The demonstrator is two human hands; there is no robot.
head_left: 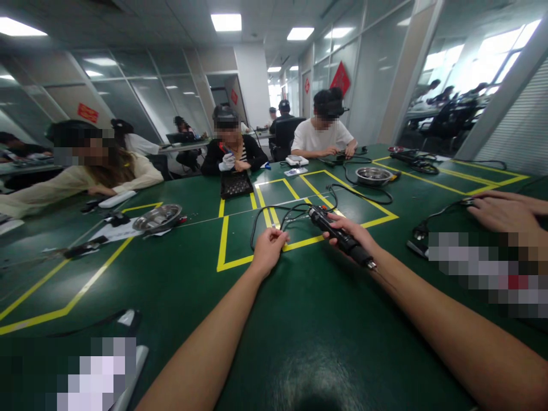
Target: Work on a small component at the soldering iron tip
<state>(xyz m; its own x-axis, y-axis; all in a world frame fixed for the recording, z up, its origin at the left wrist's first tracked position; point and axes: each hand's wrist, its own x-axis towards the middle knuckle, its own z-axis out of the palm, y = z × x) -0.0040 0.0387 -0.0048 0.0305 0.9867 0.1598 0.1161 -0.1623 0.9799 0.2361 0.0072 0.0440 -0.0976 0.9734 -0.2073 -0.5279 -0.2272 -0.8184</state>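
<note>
Green table (325, 342), wide, marked into bays with yellow tape (222, 242). The bays probably keep each seat's kit apart.

Far side: seated co-workers, among them a person in a white shirt (323, 137), hands busy at the table edge. Near right: a neighbour's hand (505, 212) flat on the mat, well apart from mine.

My right hand (353, 231) is in mid-table, just right of the taped bay. Fingers wrapped over a black electric screwdriver (320, 220), clenched round its barrel. The tool lies low and slanted, its bit end (371, 264) toward me and its cord end away, likely so the lead trails clear of my wrist.

My left hand (268, 250) is on the tape line beside it, fingers curled under. I cannot tell whether they pinch anything.

Black cord (295, 212) loops from the tool's far end across the bay.

Steel bowl (374, 175) sits far right, apart.
</note>
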